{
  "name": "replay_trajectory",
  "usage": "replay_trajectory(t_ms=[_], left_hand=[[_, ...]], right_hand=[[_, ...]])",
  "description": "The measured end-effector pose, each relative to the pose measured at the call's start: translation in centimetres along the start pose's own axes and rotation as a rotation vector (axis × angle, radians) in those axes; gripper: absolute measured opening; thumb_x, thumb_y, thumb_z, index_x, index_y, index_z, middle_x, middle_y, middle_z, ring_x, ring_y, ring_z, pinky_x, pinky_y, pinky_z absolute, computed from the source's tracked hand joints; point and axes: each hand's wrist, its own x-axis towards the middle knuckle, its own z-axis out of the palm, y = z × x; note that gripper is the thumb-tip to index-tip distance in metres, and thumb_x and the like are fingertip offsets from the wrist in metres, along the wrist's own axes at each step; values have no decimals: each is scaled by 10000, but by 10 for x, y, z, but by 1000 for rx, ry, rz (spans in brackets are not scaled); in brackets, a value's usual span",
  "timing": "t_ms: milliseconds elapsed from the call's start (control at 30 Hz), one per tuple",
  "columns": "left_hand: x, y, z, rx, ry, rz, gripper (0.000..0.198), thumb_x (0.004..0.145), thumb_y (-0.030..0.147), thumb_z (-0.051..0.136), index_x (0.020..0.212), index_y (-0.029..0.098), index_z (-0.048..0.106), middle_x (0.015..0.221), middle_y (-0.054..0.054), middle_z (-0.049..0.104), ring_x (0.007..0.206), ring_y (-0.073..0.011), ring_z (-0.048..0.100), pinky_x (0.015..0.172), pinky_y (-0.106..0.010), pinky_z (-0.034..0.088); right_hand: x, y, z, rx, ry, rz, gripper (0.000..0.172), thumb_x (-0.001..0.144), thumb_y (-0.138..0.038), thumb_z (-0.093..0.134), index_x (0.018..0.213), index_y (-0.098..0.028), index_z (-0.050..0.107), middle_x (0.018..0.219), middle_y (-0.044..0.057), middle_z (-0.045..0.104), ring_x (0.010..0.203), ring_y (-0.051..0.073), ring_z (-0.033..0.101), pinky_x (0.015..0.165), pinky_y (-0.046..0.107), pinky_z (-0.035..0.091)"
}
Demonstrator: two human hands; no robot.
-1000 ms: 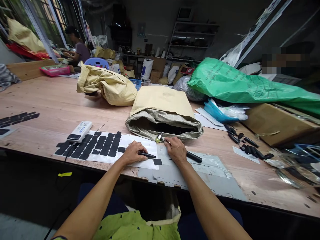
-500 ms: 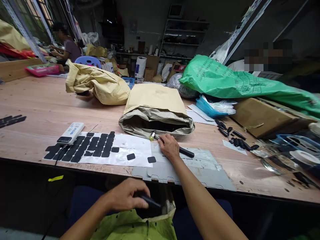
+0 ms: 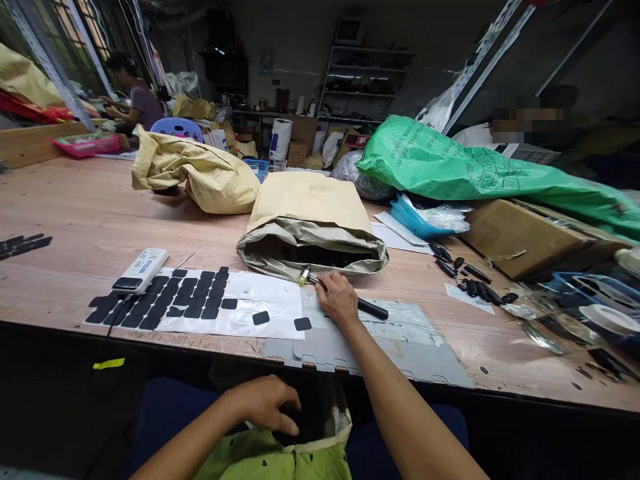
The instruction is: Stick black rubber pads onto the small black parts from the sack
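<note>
My right hand (image 3: 339, 297) is closed around the neck of a small hammer (image 3: 373, 309), which lies on a grey board (image 3: 395, 333). Its metal head has a yellowish face, and its dark grip sticks out to the right. Just beyond, the dark mouth of a tan sack (image 3: 310, 197) faces me. My left hand (image 3: 273, 403) hovers at the mouth of an open bag (image 3: 341, 427) in my lap, thumb apart from its bent fingers, nothing visible in it. The bag's contents are too dark to make out. Black rounded-square pads (image 3: 200, 293) lie in rows on a white sheet (image 3: 280, 293).
A white device (image 3: 145, 263) with a cable sits at left, beside a thin metal pick (image 3: 185, 260). Black handle-like pieces (image 3: 477, 288), a carton (image 3: 525, 233), a green sack (image 3: 450, 160) and glass jars (image 3: 555, 330) crowd the right. Co-workers sit across the room.
The black, handle-like piece in my left hand has gone from sight over the lap bag, and the fingers have loosened. My right hand stays on the hammer.
</note>
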Motion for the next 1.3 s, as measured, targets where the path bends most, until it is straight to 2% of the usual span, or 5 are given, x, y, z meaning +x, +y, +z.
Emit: replay_trajectory(t_ms=[167, 300, 500, 833, 1300], left_hand=[[13, 44, -104, -141, 156, 359, 337, 886, 407, 598, 1129, 196, 699, 954, -39, 730, 782, -166, 673, 762, -269, 524], [65, 40, -179, 204, 793, 66, 309, 956, 303, 469, 1143, 183, 682, 1133, -94, 686, 1051, -230, 624, 940, -352, 486], [105, 20, -224, 402, 727, -233, 509, 826, 59, 516, 1297, 233, 602, 1346, -119, 598, 1215, -298, 569, 986, -390, 476], [82, 17, -223, 453, 780, -212, 272, 899, 260, 563, 1152, 201, 643, 1228, -109, 644, 1135, -290, 574, 933, -404, 456], [19, -13, -109, 164, 868, 105, 161, 762, 290, 750, 896, 213, 708, 875, -23, 642, 935, -227, 522, 818, -335, 414]], right_hand=[[0, 1, 2, -6, 14, -13, 217, 875, -267, 549, 1025, -226, 702, 924, 47, 601, 845, 183, 472, 758, 296, 339], [1, 2, 1, 4, 10, -13, 212, 875, -272, 553, 1019, -227, 701, 927, 46, 604, 853, 183, 475, 758, 295, 342], [1, 1, -1, 39, -3, 13, 203, 873, -266, 554, 1008, -228, 701, 920, 38, 607, 852, 179, 485, 778, 293, 354], [1, -1, -3, 43, 3, 11, 209, 871, -268, 546, 1005, -227, 700, 930, 46, 613, 858, 190, 495, 784, 301, 366], [0, -1, -2, 39, 6, 7, 220, 881, -265, 529, 1006, -220, 704, 932, 50, 611, 868, 192, 491, 795, 300, 373]])
